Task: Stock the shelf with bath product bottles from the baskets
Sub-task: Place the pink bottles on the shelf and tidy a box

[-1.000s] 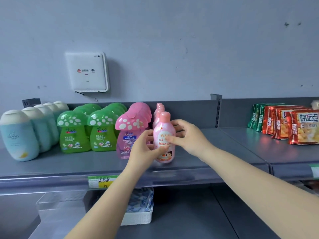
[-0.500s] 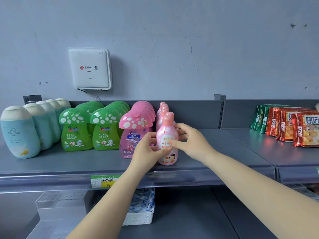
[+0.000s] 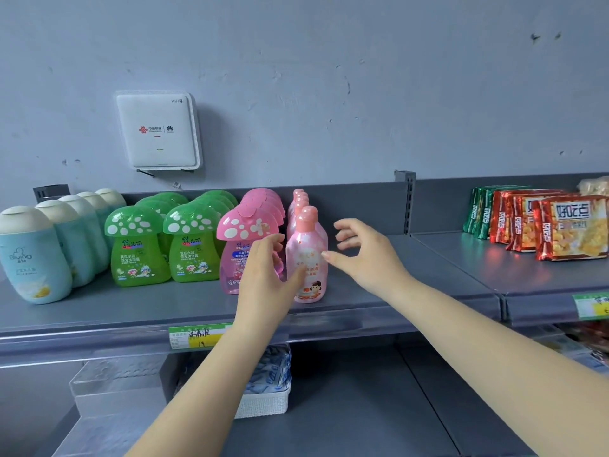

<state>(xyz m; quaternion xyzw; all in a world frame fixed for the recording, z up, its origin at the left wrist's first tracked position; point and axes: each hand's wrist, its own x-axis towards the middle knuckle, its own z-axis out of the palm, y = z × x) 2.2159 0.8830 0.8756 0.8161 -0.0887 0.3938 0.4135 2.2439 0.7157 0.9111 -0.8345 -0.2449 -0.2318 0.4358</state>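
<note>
A small pink bath bottle (image 3: 308,258) with a round cap stands upright at the front of its row on the grey shelf (image 3: 131,308). My left hand (image 3: 267,275) is at its left side, thumb touching the label, fingers relaxed. My right hand (image 3: 365,255) hovers just right of the bottle with fingers spread, thumb tip near the bottle's side. Rows of pink mushroom-cap bottles (image 3: 245,232), green mushroom-cap bottles (image 3: 164,239) and pale blue bottles (image 3: 33,255) fill the shelf to the left.
Red and green snack packs (image 3: 543,222) sit on the right shelf section. A white router box (image 3: 158,130) hangs on the wall. On the lower shelf stand a white basket (image 3: 263,400) and a clear plastic bin (image 3: 115,384). A yellow-green price tag (image 3: 197,336) marks the shelf edge.
Both hands have let go of the pink bottle. The right hand has opened and drawn off to the right; the left hand has loosened beside it.
</note>
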